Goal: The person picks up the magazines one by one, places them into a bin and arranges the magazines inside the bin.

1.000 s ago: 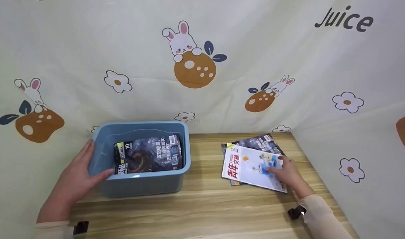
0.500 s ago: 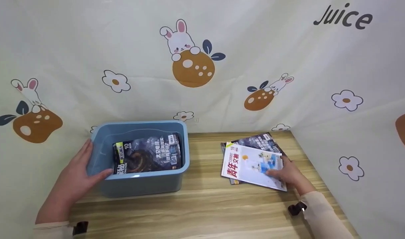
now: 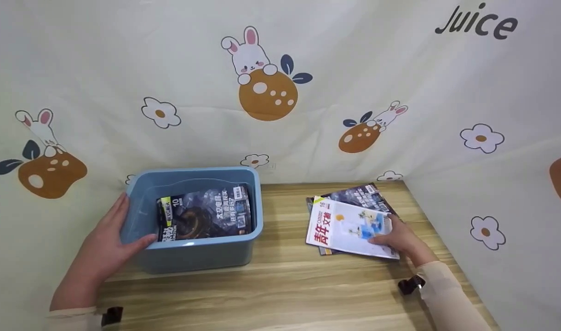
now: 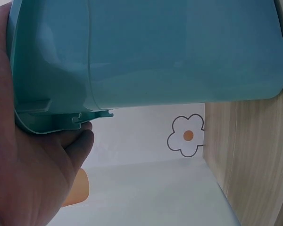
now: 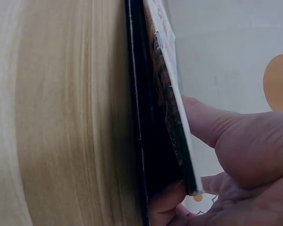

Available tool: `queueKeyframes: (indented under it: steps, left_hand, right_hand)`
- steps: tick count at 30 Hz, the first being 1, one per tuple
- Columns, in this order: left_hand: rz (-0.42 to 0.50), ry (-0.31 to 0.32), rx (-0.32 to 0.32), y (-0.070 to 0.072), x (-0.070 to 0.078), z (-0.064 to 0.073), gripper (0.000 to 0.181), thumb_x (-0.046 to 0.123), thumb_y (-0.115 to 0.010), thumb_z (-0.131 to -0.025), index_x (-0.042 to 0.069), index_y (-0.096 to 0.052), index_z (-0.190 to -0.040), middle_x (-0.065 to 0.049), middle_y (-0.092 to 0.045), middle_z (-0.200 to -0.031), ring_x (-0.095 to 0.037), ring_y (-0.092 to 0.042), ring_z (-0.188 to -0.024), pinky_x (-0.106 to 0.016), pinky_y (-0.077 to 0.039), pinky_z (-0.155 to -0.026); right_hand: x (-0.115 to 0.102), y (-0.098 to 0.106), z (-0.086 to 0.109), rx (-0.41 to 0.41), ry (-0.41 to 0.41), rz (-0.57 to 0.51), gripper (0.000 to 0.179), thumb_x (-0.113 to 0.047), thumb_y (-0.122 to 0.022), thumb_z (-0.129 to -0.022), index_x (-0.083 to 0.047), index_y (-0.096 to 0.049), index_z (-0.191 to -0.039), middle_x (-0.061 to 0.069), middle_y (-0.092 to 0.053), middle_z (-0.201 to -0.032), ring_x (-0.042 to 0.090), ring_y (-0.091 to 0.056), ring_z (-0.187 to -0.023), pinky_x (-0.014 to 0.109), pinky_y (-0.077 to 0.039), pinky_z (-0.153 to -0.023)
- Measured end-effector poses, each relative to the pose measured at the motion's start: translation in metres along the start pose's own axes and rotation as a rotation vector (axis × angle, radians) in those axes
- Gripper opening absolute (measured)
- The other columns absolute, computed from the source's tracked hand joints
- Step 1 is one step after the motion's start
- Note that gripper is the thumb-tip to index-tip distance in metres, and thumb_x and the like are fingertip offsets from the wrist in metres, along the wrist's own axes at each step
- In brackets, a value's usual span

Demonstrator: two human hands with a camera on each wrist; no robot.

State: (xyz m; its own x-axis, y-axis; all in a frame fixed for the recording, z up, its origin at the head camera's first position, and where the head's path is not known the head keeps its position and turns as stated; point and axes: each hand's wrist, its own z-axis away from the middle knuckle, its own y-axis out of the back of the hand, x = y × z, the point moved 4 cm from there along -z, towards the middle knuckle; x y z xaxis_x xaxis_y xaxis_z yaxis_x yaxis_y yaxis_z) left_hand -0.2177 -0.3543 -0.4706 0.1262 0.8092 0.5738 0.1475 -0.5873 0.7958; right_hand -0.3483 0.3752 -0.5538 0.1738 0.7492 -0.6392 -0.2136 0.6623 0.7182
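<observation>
A blue plastic storage bin stands on the left of the table, with a dark-covered magazine lying inside. My left hand grips the bin's left end, its thumb at the front rim; in the left wrist view, fingertips curl under the rim. On the right, a white magazine with red lettering lies across a dark magazine. My right hand pinches the white magazine's right edge, thumb on top. The right wrist view shows fingers underneath and a gap between the white magazine and the dark one below.
The wood-grain table extends between the bin and the magazines and toward me. A pale curtain printed with rabbits and oranges hangs right behind the table and along its right side. Small black devices sit at both wrists.
The white magazine's near right corner has risen slightly as my right fingers slid under its edge. My left hand and the bin have stayed in place.
</observation>
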Motion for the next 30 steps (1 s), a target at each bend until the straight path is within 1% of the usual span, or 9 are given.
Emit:
queueKeyframes:
  steps: [1,11,15,19,20,23,25,29,30]
  left_hand:
    - [-0.001,0.0,0.0,0.0001,0.0001,0.0002,0.124,0.062,-0.079,-0.097,0.006,-0.005,-0.178,-0.021,-0.004,-0.185,-0.06,-0.015,-0.163,-0.089,-0.026,-0.114]
    - [0.001,-0.002,0.004,0.0007,-0.0002,0.0004,0.123,0.061,-0.079,-0.097,0.005,-0.005,-0.177,-0.021,-0.004,-0.185,-0.06,-0.015,-0.163,-0.09,-0.026,-0.114]
    - [-0.003,0.002,0.001,0.0009,-0.0002,-0.0003,0.123,0.06,-0.08,-0.097,0.004,-0.007,-0.177,-0.021,-0.005,-0.184,-0.059,-0.016,-0.163,-0.089,-0.027,-0.115]
    - [-0.016,0.015,-0.01,0.0012,-0.0006,-0.0014,0.123,0.062,-0.079,-0.096,0.005,-0.006,-0.177,-0.021,-0.004,-0.185,-0.058,-0.015,-0.164,-0.088,-0.027,-0.115]
    - [-0.017,0.017,-0.012,0.0014,-0.0005,-0.0013,0.123,0.063,-0.079,-0.097,0.005,-0.005,-0.178,-0.021,-0.004,-0.185,-0.058,-0.014,-0.164,-0.089,-0.027,-0.115]
    - [-0.019,0.021,-0.01,0.0023,0.0005,-0.0003,0.124,0.065,-0.078,-0.097,0.007,-0.005,-0.178,-0.021,-0.003,-0.185,-0.059,-0.015,-0.164,-0.09,-0.027,-0.113]
    - [-0.019,0.023,-0.01,0.0024,0.001,0.0002,0.124,0.065,-0.078,-0.097,0.007,-0.004,-0.178,-0.021,-0.003,-0.185,-0.06,-0.015,-0.163,-0.09,-0.027,-0.112]
    - [-0.018,0.019,-0.012,0.0017,0.0024,0.0003,0.124,0.065,-0.078,-0.097,0.006,-0.005,-0.178,-0.021,-0.004,-0.185,-0.06,-0.015,-0.163,-0.09,-0.027,-0.113]
    - [-0.018,0.017,-0.013,0.0015,0.0027,0.0001,0.123,0.065,-0.078,-0.097,0.006,-0.005,-0.178,-0.021,-0.004,-0.185,-0.06,-0.016,-0.163,-0.09,-0.027,-0.113]
  right_hand:
    - [0.0001,0.0001,-0.0006,-0.003,0.003,-0.001,0.131,-0.033,-0.099,-0.083,0.016,-0.013,-0.168,0.051,-0.022,-0.166,0.066,-0.027,-0.155,0.07,-0.022,-0.131]
    - [-0.0023,0.0037,0.0006,-0.025,0.0,-0.06,0.121,-0.026,-0.097,-0.087,0.019,-0.016,-0.166,0.052,-0.021,-0.165,0.065,-0.024,-0.156,0.068,-0.02,-0.132]
    - [-0.0053,0.0048,0.0022,-0.021,0.012,-0.059,0.114,-0.024,-0.095,-0.088,0.017,-0.022,-0.166,0.051,-0.025,-0.164,0.064,-0.03,-0.154,0.068,-0.023,-0.131]
    - [-0.0068,0.0047,0.0022,-0.045,0.033,-0.116,0.111,-0.019,-0.094,-0.088,0.011,-0.024,-0.169,0.05,-0.023,-0.166,0.062,-0.034,-0.151,0.068,-0.025,-0.13]
    - [-0.0065,0.0045,0.0017,-0.054,0.035,-0.147,0.112,-0.018,-0.094,-0.088,0.008,-0.024,-0.171,0.049,-0.02,-0.168,0.061,-0.035,-0.15,0.067,-0.026,-0.13]
    - [-0.0056,0.0036,-0.0015,-0.075,0.071,-0.237,0.11,-0.017,-0.092,-0.09,0.004,-0.023,-0.173,0.046,-0.017,-0.171,0.056,-0.037,-0.148,0.063,-0.03,-0.129]
    - [-0.0045,0.0037,-0.0043,-0.066,0.105,-0.271,0.104,-0.016,-0.091,-0.092,0.001,-0.027,-0.173,0.043,-0.019,-0.172,0.053,-0.037,-0.148,0.061,-0.031,-0.128]
    - [-0.0039,0.0059,-0.0063,-0.036,0.163,-0.299,0.095,-0.015,-0.088,-0.095,-0.001,-0.035,-0.172,0.04,-0.02,-0.174,0.053,-0.027,-0.157,0.064,-0.02,-0.132]
    - [-0.0045,0.007,-0.0061,-0.025,0.176,-0.305,0.094,-0.013,-0.088,-0.095,-0.002,-0.035,-0.172,0.039,-0.02,-0.175,0.053,-0.025,-0.159,0.064,-0.02,-0.132]
